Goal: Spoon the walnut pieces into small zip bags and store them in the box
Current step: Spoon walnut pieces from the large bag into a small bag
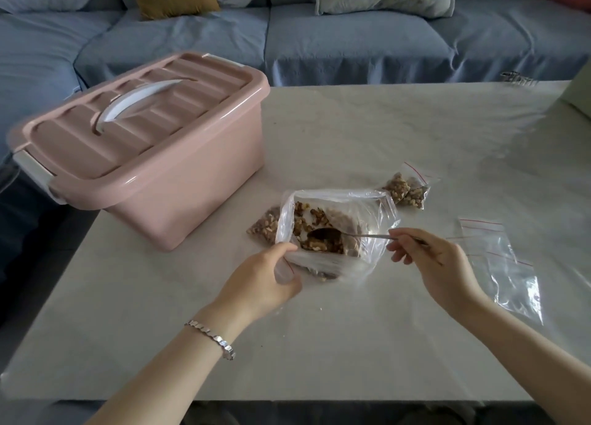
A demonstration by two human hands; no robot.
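Note:
A large clear plastic bag (371, 220) of walnut pieces (315, 229) stands open at the table's middle. My left hand (262, 284) grips its near left rim. My right hand (438, 264) holds a metal spoon (351, 233) by the handle, with its bowl down among the walnuts. Two filled small zip bags (406, 191) lie behind the big bag to the right. Another filled bag (263, 228) lies at its left. Empty small zip bags (499, 258) with red strips lie to the right of my right hand. The pink box (166, 155) stands at the left with its lid shut.
The white table (351, 344) reaches to a near edge below my forearms. A blue sofa (319, 40) with cushions runs behind the table. The box overhangs the table's left edge.

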